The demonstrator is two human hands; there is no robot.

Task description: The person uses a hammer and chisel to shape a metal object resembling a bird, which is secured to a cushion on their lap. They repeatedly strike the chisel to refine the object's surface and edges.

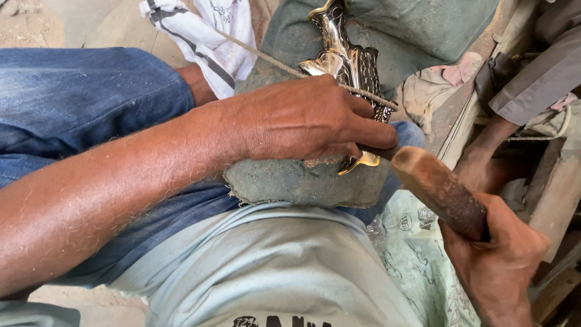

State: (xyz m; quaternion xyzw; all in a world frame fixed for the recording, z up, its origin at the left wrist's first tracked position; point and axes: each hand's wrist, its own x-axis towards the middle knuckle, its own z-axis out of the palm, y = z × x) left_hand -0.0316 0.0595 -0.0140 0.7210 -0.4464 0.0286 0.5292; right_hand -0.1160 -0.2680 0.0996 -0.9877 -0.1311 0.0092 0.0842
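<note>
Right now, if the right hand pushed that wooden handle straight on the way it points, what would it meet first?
Probably the left hand: the right hand aims the wooden handle up-left at its fingertips, by the shiny metal piece. Depth is unclear.

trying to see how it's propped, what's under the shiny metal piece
The shiny metal piece lies on a grey-green cloth pad over the person's denim-clad leg. A cord crosses it. The left hand covers its lower middle, so the contact there is hidden.

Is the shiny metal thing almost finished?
Much of the shiny metal piece already gleams, so polishing looks far along. Now the left hand presses it onto the grey cloth pad, and the right hand holds a wooden-handled tool against its lower end. What's left can't be told.
</note>
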